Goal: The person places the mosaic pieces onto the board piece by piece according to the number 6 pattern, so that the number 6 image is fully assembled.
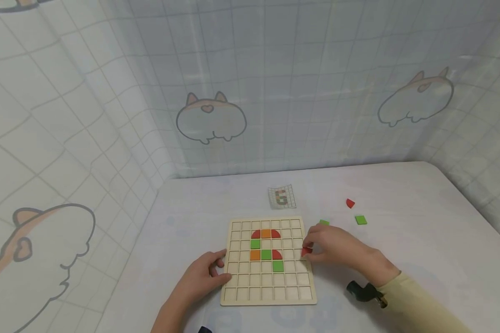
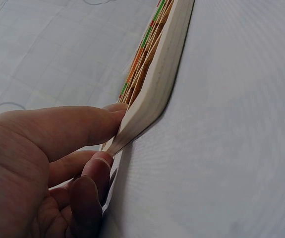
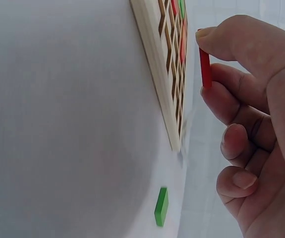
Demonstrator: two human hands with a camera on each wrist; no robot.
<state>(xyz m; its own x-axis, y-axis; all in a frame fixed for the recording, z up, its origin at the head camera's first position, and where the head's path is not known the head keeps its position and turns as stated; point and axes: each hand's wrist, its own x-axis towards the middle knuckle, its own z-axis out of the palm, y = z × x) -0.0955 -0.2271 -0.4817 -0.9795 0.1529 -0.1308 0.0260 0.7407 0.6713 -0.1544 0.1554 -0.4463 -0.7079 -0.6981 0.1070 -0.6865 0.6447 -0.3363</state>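
Observation:
A pale wooden grid board (image 1: 241, 293) lies flat on the table, with red, orange and green tiles set in several of its cells. At its left edge, my left hand (image 1: 204, 276) holds the board between thumb and curled fingers; the thumb (image 2: 83, 129) touches the rim in the left wrist view. My right hand (image 1: 337, 247) pinches a red tile (image 3: 205, 69) by its ends between thumb and fingers, above the board's right edge. The tile shows edge-on in the right wrist view; from the head, fingers partly cover it.
Behind the board lies a small pattern card (image 1: 283, 197). To the right are a red quarter-round tile (image 1: 350, 203), a green square tile (image 1: 360, 220) and another green tile (image 1: 324, 222), partly hidden by the right hand. Patterned curtains (image 1: 275, 138) surround the table.

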